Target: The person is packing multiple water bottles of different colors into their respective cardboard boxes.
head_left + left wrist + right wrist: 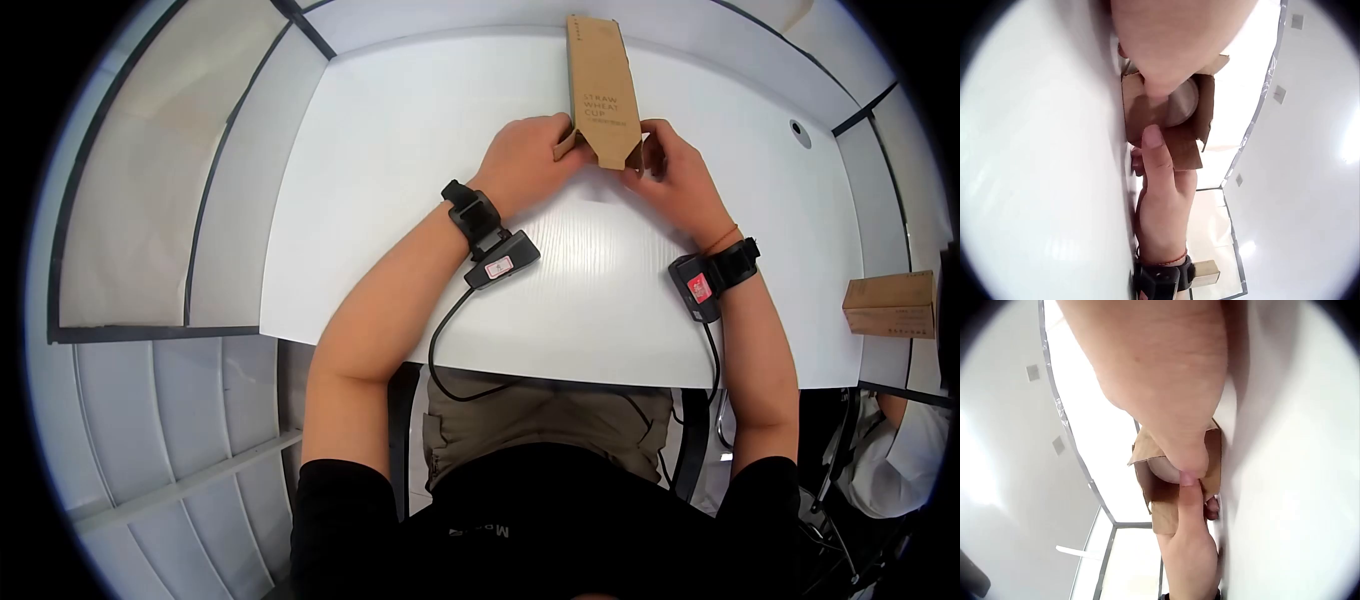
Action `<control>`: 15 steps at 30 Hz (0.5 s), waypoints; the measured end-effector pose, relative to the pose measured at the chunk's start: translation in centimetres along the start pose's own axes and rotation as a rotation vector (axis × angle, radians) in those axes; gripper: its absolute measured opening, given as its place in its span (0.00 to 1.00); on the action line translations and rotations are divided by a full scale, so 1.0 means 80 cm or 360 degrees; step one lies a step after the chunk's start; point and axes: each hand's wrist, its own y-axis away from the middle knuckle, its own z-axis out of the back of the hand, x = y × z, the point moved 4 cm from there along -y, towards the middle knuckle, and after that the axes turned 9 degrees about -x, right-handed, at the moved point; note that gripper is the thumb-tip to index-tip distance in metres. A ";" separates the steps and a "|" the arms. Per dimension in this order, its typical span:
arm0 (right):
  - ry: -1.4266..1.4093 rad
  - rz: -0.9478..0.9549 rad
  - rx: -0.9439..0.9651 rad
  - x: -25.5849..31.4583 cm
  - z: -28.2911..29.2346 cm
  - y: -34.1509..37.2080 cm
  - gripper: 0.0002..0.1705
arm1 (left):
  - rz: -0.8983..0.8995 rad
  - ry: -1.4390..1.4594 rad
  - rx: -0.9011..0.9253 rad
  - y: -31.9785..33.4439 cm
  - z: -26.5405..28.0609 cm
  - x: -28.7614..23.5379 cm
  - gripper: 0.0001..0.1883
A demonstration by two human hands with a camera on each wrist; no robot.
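Observation:
A long brown cardboard box (603, 75) printed "STRAW WHEAT CUP" lies on the white table, its near end open and the flaps spread. Inside that end, a pale round object (1183, 103) shows in the left wrist view. My left hand (525, 165) holds the box at the left of the opening, beside a side flap (567, 146). On the opposite side my right hand (685, 180) grips the box end with curled fingers. Both thumbs reach to the opening, and their tips come close together in the right wrist view.
Another small cardboard box (890, 305) sits at the right edge by the partition. A round cable hole (800, 133) is set in the table's far right. Pale panels (235, 180) enclose the table. Black cables (432, 350) run from the wrist cameras over the front edge.

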 end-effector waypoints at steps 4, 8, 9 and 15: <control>-0.0043 -0.0027 0.0055 -0.003 -0.004 -0.001 0.19 | -0.0054 -0.0031 -0.0001 0.000 0.000 -0.001 0.15; 0.0014 0.0055 0.0070 -0.003 -0.005 0.000 0.16 | 0.0064 -0.0078 0.0101 0.001 0.000 0.003 0.15; 0.0006 0.0101 0.0055 -0.002 -0.005 0.000 0.15 | 0.0057 -0.0075 0.0085 0.000 0.000 0.003 0.15; 0.0081 0.0125 -0.0109 0.003 -0.010 0.001 0.13 | 0.0112 -0.0116 0.0010 -0.002 -0.005 -0.005 0.15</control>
